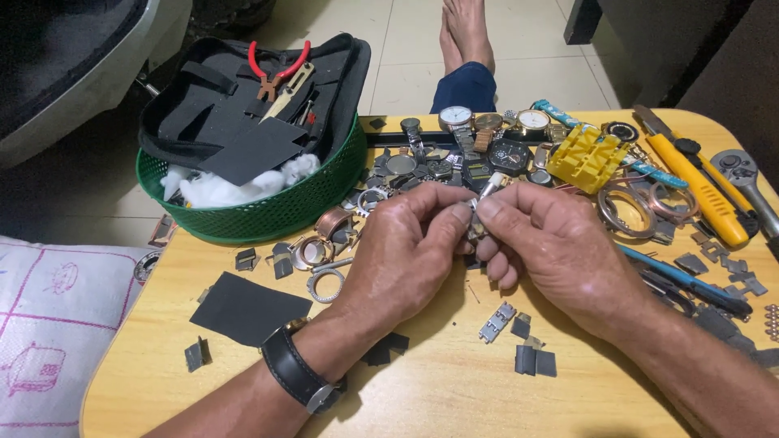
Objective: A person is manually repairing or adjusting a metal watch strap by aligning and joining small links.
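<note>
A green mesh basket (243, 212) sits upper left; red-handled pliers (278, 71) above it; a yellow plastic block (586, 156) and yellow knife (704, 191) upper right; the table (438, 397) is pale wood.

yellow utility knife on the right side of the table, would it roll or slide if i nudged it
The yellow utility knife looks long and flat-sided, so it would probably slide rather than roll. It lies on the smooth wooden table, which likely offers little grip. A metal ratchet handle and small metal links lie close beside it, so a nudge might knock it into them.
</note>
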